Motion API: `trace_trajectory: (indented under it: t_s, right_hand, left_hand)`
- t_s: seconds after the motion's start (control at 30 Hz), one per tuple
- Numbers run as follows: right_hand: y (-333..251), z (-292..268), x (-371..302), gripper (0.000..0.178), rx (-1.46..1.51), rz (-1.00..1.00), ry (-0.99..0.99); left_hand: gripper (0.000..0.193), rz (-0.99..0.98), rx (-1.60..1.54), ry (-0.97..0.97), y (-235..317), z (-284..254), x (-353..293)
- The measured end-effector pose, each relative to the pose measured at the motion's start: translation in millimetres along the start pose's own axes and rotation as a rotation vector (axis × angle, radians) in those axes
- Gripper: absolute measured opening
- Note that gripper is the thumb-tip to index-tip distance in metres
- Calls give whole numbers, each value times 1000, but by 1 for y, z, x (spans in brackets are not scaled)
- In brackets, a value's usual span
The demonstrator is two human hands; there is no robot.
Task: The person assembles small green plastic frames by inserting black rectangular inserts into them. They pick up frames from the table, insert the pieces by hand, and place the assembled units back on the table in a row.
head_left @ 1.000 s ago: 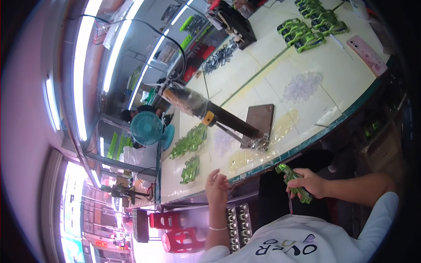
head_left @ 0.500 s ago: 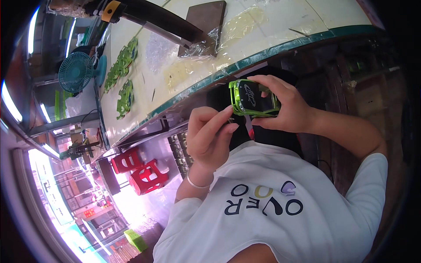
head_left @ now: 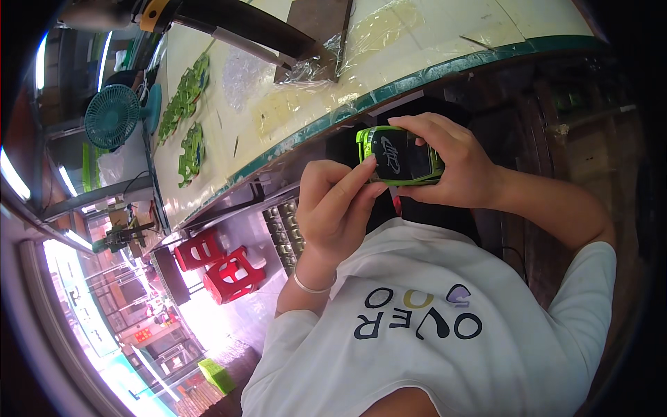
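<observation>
My right hand [head_left: 462, 161] grips a bright green plastic shell with a black panel [head_left: 401, 156], thumb and fingers around its right end. The panel bears a silver scribble, and the shell is held above my lap by the table edge. My left hand [head_left: 337, 208] is closed in a pinch, its index fingertip touching the left side of the shell. Whatever lies between the left thumb and finger is hidden. A band circles the left wrist.
On the white table [head_left: 278, 146] lie green plastic parts [head_left: 184, 104], clear plastic film [head_left: 382, 31], a thin rod [head_left: 477, 43] and a brown block [head_left: 313, 28]. A dark arm-like fixture [head_left: 236, 26] reaches over it. A teal fan [head_left: 112, 117] and red stools [head_left: 235, 275] stand left.
My left fingers have moved up and right onto the shell's left side. A small thin thing seen at those fingertips before is now out of sight. The view has shifted slightly.
</observation>
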State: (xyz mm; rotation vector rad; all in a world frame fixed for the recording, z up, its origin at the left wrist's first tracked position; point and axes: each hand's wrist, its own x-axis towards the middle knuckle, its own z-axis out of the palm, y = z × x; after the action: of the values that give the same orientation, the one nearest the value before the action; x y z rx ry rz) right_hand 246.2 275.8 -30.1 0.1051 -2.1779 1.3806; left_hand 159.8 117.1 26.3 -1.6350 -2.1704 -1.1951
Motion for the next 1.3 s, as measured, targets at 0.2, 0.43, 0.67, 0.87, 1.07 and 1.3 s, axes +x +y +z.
trace_trajectory:
  t_s: [0.2, 0.43, 0.67, 0.87, 1.07, 1.3]
  right_hand:
    - [2, -3, 1, 66, -55, -52, 1]
    - [-1, -3, 3, 58, -18, 98, 24]
    - [-6, 0, 0, 58, -65, 200, -78]
    - [-11, 12, -14, 59, -182, 41, -151]
    - [8, -69, 58, 24, -491, -26, 48]
    - [132, -177, 109, 19, -731, 292, 411]
  left_hand:
    - [31, 14, 56, -52, 3, -4, 3]
    - [51, -64, 253, -140, 3, 18, -12]
    - [34, -259, -73, 19, -12, 25, -20]
    - [31, -861, -1141, 429, 10, 43, -20]
    - [32, -1063, -1365, 204, -22, 20, -50]
    - [31, -1131, -1329, 192, -20, 24, -67]
